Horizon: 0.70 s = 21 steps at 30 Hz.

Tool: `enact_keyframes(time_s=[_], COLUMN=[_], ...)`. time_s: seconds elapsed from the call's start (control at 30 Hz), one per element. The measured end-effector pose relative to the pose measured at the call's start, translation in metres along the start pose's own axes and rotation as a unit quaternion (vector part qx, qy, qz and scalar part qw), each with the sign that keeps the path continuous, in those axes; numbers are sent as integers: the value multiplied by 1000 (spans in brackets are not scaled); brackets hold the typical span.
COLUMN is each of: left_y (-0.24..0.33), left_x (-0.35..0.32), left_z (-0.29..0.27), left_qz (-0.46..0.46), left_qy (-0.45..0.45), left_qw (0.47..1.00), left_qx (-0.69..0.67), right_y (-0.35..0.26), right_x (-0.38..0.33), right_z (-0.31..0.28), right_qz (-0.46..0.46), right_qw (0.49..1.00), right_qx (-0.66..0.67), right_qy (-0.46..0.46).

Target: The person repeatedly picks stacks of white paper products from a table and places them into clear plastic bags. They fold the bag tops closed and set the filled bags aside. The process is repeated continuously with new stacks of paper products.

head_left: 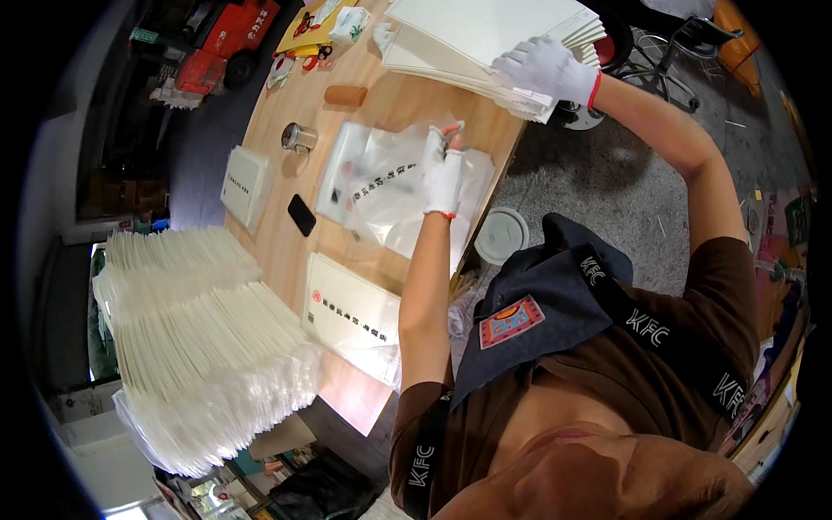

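Note:
My left hand [444, 173], in a white glove with bare fingertips showing, is over the middle of the table. Its thumb and fingers pinch a clear plastic bag [392, 217], one of several lying in a loose pile with dark printing. At the far right corner, a stack of cream paper folders [485, 35] stands at the table edge. My gloved right hand [550, 71] has its fingers closed over the near edge of a folder there; its thumb is hidden. Nearer to me lies a bagged cream folder [351, 316] with dark print and a red mark.
A tall stack of bagged folders [208, 347] rises at the left. On the table [273, 113] are a phone [301, 215], a metal-lidded jar [299, 137], a brown roll [345, 95] and a smaller packet stack [246, 187]. A round bucket [501, 236] and wheeled chair [667, 61] stand on the floor.

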<state>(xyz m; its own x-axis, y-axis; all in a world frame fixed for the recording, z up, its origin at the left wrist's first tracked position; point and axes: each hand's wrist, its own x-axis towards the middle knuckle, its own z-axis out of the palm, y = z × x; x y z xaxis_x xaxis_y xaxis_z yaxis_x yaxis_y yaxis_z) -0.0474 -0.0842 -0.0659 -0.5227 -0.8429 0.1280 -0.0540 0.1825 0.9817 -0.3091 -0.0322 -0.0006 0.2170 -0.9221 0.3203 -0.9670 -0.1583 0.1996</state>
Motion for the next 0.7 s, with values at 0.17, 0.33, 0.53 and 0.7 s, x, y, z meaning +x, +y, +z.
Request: enact_keyframes(time_s=[0.17,0.33,0.53,0.7], left_y=[23,37,85,73], left_x=[28,16,-33,-92], left_z=[15,-23,-58,28], left_qz=[-177,-149,-188,30], left_qy=[-100,-27,-57,-121], left_qw=[906,983,978,884], left_qx=[-372,-100,-68,450], right_y=[-50,-53,-57,-142], right_x=[-12,-68,-82,-46], right_z=[-47,-33,-7,-35], right_qz=[-68,71,262,330], right_qw=[997,940,670,739], right_qx=[-22,322,695,588], right_qy=[32,89,2,0])
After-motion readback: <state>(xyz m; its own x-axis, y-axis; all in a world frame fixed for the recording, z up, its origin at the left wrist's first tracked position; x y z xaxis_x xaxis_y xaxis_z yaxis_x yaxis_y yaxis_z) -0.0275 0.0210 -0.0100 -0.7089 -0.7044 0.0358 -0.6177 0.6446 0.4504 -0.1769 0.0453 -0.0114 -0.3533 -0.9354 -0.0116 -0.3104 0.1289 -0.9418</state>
